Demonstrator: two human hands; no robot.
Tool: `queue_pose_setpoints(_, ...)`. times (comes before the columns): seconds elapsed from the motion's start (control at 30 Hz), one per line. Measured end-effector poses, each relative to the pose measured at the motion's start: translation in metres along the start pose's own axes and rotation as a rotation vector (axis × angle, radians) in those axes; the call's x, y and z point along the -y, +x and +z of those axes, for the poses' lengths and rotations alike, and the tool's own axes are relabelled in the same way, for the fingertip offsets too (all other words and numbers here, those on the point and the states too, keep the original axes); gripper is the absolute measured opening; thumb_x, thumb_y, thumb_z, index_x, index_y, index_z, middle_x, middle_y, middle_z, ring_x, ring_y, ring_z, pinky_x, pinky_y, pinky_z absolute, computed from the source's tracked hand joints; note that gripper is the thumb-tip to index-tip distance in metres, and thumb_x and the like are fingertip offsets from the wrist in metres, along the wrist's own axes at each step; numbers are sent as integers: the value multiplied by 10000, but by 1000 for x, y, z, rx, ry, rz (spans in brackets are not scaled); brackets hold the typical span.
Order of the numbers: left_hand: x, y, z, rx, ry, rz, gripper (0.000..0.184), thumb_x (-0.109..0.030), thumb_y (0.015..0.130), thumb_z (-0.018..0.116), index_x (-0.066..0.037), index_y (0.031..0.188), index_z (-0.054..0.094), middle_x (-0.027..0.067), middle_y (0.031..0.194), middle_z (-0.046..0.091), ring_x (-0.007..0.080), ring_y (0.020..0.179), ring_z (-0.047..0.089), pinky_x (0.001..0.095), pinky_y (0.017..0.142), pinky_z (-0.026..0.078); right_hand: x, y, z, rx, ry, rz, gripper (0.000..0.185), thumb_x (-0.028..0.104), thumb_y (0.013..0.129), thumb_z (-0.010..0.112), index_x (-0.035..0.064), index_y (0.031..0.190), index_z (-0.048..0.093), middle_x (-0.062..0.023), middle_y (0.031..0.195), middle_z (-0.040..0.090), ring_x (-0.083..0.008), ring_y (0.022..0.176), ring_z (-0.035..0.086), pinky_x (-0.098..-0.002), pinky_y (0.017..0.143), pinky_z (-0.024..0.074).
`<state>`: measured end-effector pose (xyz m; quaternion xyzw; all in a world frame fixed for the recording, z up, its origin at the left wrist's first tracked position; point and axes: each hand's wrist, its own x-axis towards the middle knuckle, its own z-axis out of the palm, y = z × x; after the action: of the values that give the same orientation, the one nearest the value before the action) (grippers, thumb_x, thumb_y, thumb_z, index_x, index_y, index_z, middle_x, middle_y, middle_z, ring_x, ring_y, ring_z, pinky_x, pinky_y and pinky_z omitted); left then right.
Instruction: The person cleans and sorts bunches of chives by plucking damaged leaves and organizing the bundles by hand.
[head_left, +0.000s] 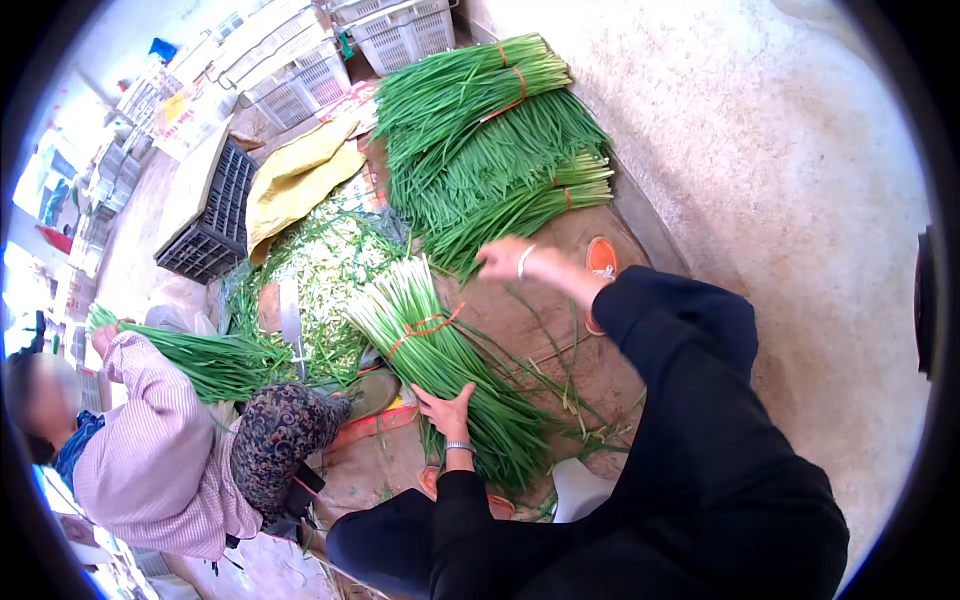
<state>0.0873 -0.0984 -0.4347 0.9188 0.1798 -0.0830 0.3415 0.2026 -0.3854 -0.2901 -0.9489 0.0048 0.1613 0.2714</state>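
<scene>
A thick bundle of chives (pixel 425 325) with an orange band round it slants across the floor in front of me. On its lower leafy side lies my left hand (pixel 447 412), thumb and fingers spread apart round the stalks. My right hand (pixel 508 260) is held out in the air, slightly blurred, above and to the right of the bundle's pale cut ends. Its fingers look loosely apart, with nothing visible in them. Just beyond it, several banded bundles of chives (pixel 490 150) are stacked.
At the left a co-worker (pixel 165 430) handles loose chives (pixel 215 360) beside a long blade (pixel 291 320). Pale trimmings (pixel 335 270) cover the floor. Behind are a yellow sack (pixel 300 180), a black crate (pixel 210 215) and white crates (pixel 300 85). A pale wall (pixel 780 180) stands right.
</scene>
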Motion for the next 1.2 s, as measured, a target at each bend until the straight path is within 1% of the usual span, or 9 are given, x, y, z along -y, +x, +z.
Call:
queue_pose_setpoints(0.2,15,-47,0,146,44,-155,1317,-370,480,870,-214,1440,-18,300,1327,284,462,1136,430,487,924,409,-35,-67,-149,-238,-128,75,534,368,734,620,67,1173,574,-119,1058,648,-266,1011,600,-343,899,461)
queue_pose_setpoints(0.3,7,-84,13,225,148,-247,1272,-357,533,850,-175,1437,-27,298,1314,306,451,1108,466,476,893,439,-61,-105,-180,-337,-227,73,513,321,747,644,36,1165,557,-125,966,674,-257,894,642,-329,819,491)
queue_pose_setpoints(0.4,-8,-136,17,359,150,-123,1207,-383,584,816,-141,1433,-8,302,1274,392,433,1068,516,469,878,447,-76,-139,-181,-348,-298,102,499,287,740,648,21,1153,561,-129,942,676,-258,864,650,-333,800,498)
queue_pose_setpoints(0.5,1,-150,37,594,245,95,977,-389,661,761,-75,1401,208,253,1069,583,364,888,624,427,741,514,-78,-141,-182,-366,-289,119,482,298,728,653,34,1126,585,-157,985,656,-285,918,625,-350,840,476)
queue_pose_setpoints(0.57,-30,-164,20,1279,-3,67,622,-362,754,685,-8,1225,486,171,790,658,269,642,656,346,553,528,-78,-143,-177,-333,-287,152,497,312,722,668,35,1126,585,-174,1062,630,-306,1007,588,-373,892,453)
queue_pose_setpoints(0.67,-68,-172,-6,1339,-216,14,402,-316,813,628,9,1048,610,131,684,643,196,504,621,279,434,486,-73,-141,-176,-296,-235,192,524,287,728,671,22,1164,549,-167,1092,621,-307,1029,577,-379,897,455)
queue_pose_setpoints(0.73,-67,-141,19,1303,-259,217,384,-315,823,626,0,1042,615,110,693,641,189,526,623,281,460,496,-84,-124,-178,-279,-205,213,585,257,728,685,34,1232,487,-159,1119,613,-306,1052,566,-380,906,452)
queue_pose_setpoints(0.83,-81,-95,43,1029,-447,92,374,-329,819,642,-5,1003,617,96,750,649,170,567,633,272,488,500,-106,-89,-181,-403,-253,206,668,250,719,704,54,1289,416,-156,1176,577,-314,1096,534,-389,921,441)
queue_pose_setpoints(1.2,-106,52,140,968,-839,-402,429,-367,810,651,15,1001,606,134,877,665,219,714,670,269,569,541,-163,123,-220,-542,-751,191,854,291,666,771,111,1355,299,-117,1228,464,-290,1167,450,-437,965,362)
